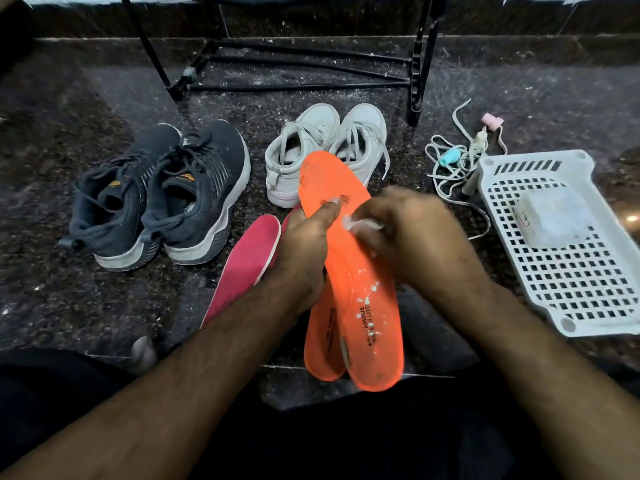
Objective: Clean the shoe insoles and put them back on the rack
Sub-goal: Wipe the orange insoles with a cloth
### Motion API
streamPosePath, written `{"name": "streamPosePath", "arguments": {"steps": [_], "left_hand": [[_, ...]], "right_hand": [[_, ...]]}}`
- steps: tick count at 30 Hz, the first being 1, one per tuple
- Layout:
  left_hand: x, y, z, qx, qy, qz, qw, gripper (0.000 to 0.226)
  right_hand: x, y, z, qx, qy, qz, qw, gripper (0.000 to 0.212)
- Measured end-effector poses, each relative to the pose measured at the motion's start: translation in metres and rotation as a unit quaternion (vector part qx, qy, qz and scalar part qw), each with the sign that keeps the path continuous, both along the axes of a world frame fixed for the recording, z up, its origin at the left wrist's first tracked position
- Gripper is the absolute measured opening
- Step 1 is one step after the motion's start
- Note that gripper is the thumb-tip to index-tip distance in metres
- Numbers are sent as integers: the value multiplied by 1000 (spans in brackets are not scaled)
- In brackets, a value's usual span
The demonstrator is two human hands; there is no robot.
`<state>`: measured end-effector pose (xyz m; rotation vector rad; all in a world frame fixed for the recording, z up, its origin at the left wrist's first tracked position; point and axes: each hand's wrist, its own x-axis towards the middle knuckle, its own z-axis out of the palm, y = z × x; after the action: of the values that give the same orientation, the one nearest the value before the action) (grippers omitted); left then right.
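Head view: an orange insole (349, 258) is gripped at mid-length by the left hand (304, 251), thumb laid on its upper face. A small white wad (362, 223) is pinched in the blurred right hand (412, 233) and pressed against that insole. A second orange insole (322, 341) lies beneath. Pink insoles (249, 261) rest on the floor beside grey sneakers (162, 195), white sneakers (322, 147), a white basket (568, 271) and the black rack (294, 64).
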<state>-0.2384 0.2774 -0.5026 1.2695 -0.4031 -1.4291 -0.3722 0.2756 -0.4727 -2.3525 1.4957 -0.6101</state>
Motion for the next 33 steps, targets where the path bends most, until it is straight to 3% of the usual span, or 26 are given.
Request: {"name": "streamPosePath", "arguments": {"steps": [2,6,10,12,15,18,20,24,29,33], "left_hand": [[1,-1,4,1,5,4,1000,3],[3,-2,3,15,-11,10,1000,25],[7,-4,-2,3,-30,22,999,25],[7,-3,-1,-24,-42,16,999,28],[7,-5,-1,-21,-58,13,998,45],[8,-6,4,7,23,-40,999,75],[5,-4,8,-7,69,-90,994,68],[-1,3,1,-27,8,-158,987,34],[2,2,-6,-43,-55,-159,985,31],[1,1,-5,-60,-48,-130,989,30]], "right_hand": [[-17,-17,2,-25,1,-76,997,19],[-29,-13,8,24,-118,-131,984,8],[-22,-4,2,135,-220,-95,961,26],[-15,-1,-8,194,-225,-70,952,36],[-8,-2,-16,208,-230,-72,948,31],[-14,-9,-13,208,-274,-86,935,25],[-21,-13,-11,193,-286,-107,933,22],[-31,-17,-10,151,-265,-132,943,18],[-25,-13,1,-6,-68,-64,996,13],[-15,-9,2,-6,-19,54,998,21]]}}
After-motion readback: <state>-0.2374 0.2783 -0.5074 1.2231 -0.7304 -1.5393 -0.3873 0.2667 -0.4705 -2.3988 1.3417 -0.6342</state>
